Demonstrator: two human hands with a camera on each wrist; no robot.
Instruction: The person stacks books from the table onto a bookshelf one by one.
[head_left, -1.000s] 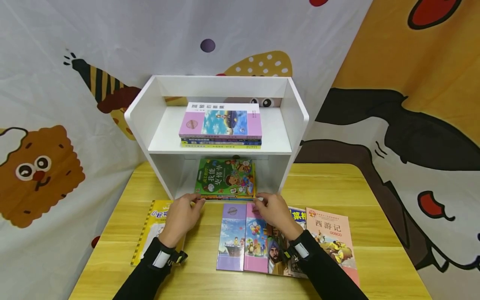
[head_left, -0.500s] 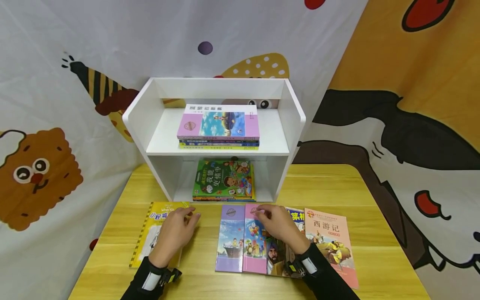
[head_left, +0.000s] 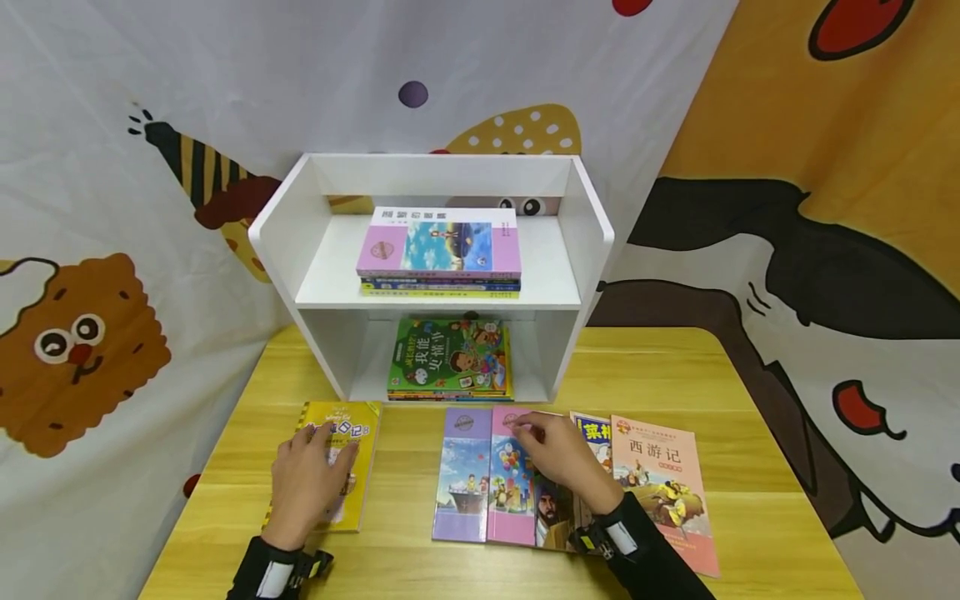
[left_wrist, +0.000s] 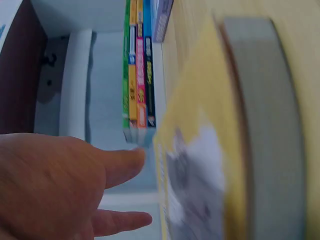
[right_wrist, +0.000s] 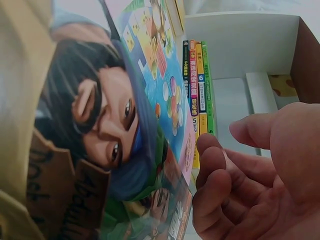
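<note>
My left hand (head_left: 307, 479) is over a thick yellow book (head_left: 360, 483) at the left of the table. Its thumb and a finger look straight in the left wrist view, just above the yellow cover (left_wrist: 195, 165). My right hand (head_left: 566, 454) hovers over a row of books with its fingers loosely bent, holding nothing. Beneath it lie a pink book (head_left: 512, 500) and a book with a bearded man in a turban (head_left: 551, 517), partly hidden by the hand. A purple book (head_left: 461, 487) lies at the row's left end.
A white two-tier shelf (head_left: 318, 258) stands at the back. Its upper tier bears a book stack (head_left: 442, 242), its lower tier a stack topped by a green book (head_left: 427, 358). A salmon-coloured book (head_left: 660, 492) overlaps the row's right end, beside a blue-and-white one (head_left: 594, 433).
Both hands have come away from the lower stack. My left hand has moved left and down onto the yellow book; my right hand has drawn back slightly over the row of books.
</note>
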